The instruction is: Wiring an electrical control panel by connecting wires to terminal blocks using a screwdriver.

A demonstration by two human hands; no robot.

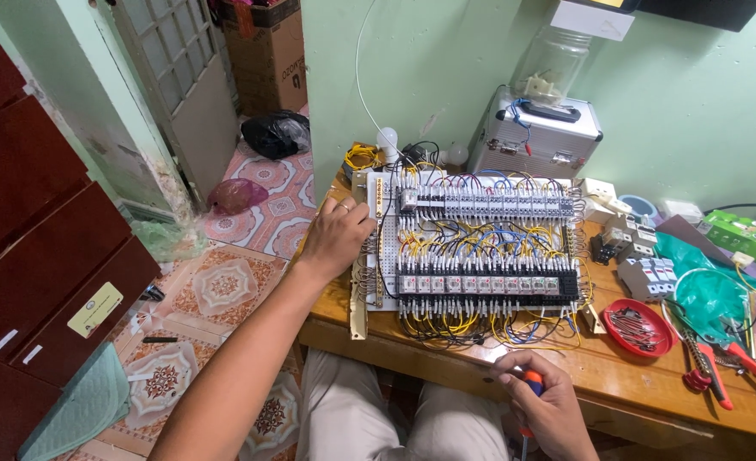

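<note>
Pretty cramped little room: pale green walls [446,77], a patterned tile floor [224,286] in pinks and browns, and a dark red cabinet [28,222] along the left. A wooden desk [643,376] sits against the wall, with a louvred door [186,85] ajar and a cardboard box [267,55] behind it.

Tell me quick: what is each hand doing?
Left hand: resting on the left edge of the panel, gripping nothing visible.
Right hand: closed around a screwdriver.

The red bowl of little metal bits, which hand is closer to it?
Right. The right hand, holding a screwdriver, sits below and left of the red bowl. The left hand rests on the wiring board's far left edge.
</note>
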